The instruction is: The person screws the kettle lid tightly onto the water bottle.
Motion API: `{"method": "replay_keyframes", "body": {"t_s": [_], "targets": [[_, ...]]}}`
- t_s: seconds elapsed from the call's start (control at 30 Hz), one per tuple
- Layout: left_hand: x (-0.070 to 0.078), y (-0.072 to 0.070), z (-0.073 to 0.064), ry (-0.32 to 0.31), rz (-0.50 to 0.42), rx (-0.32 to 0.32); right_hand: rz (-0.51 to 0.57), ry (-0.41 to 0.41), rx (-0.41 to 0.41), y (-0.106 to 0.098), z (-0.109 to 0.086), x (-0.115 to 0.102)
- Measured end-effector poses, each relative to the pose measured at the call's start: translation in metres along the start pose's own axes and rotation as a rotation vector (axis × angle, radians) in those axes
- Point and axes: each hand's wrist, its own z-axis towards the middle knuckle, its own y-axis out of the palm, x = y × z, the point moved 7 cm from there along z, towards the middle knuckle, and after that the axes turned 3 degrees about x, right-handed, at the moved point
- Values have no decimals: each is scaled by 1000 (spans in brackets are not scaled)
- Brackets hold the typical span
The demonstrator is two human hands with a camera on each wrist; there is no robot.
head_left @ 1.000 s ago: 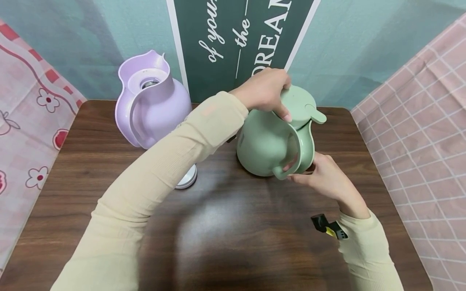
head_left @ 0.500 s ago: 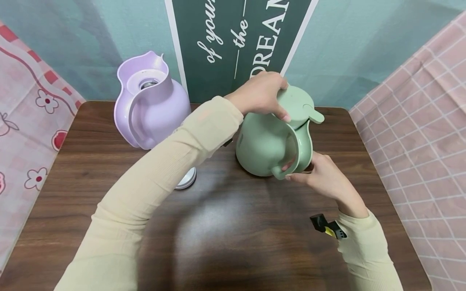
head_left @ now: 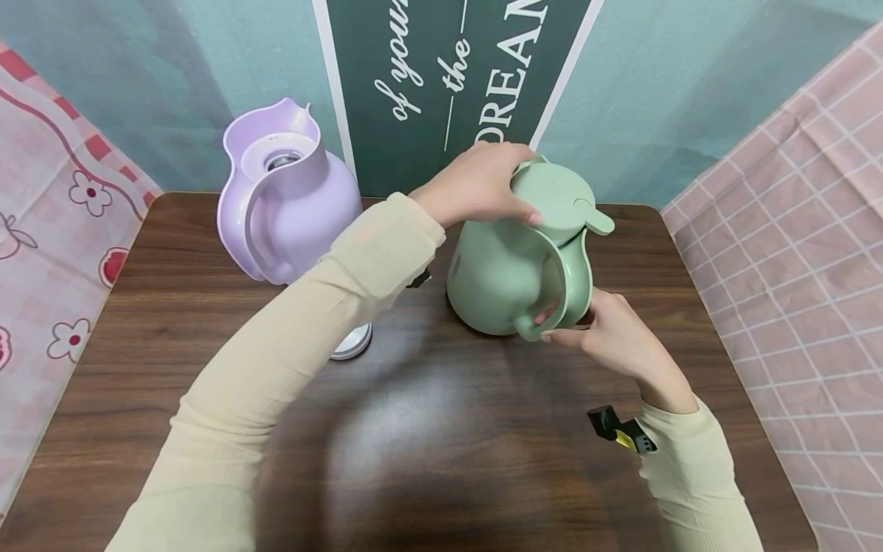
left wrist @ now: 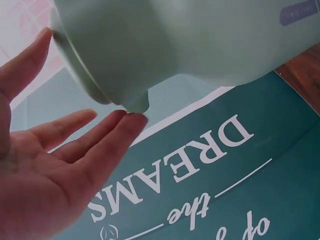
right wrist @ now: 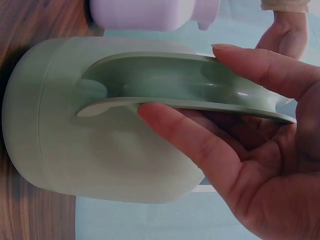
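A purple jug (head_left: 310, 218) stands at the left of the brown counter (head_left: 421, 460). A white round thing (head_left: 353, 342) is partly hidden by the left sleeve (head_left: 276, 368). The left hand (head_left: 476, 184), fingers spread, touches the top of the green jug (head_left: 493, 280), which stands right of the middle, its lid (head_left: 552, 201) on. The right hand (head_left: 617, 337) grips its handle (head_left: 568, 277).

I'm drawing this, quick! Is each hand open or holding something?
Left hand: open, by the lid of the green jug.
Right hand: closed, holding the jug's handle.
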Motion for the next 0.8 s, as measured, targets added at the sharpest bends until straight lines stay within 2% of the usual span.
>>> {"method": "replay_keyframes", "body": {"t_s": [0.23,0.43,0.57,0.8], "targets": [[-9,-1,-12,-44,4,-22,-3,14,-3,-1,-1,1],[-20,1,-23,-89,-41,-13,1,24,-9,-1,-2,1],[-26,7,-28,-103,-61,-24,6,39,-13,-1,-2,2],[-40,22,-34,-134,-80,-65,7,17,2,-1,-2,0]]}}
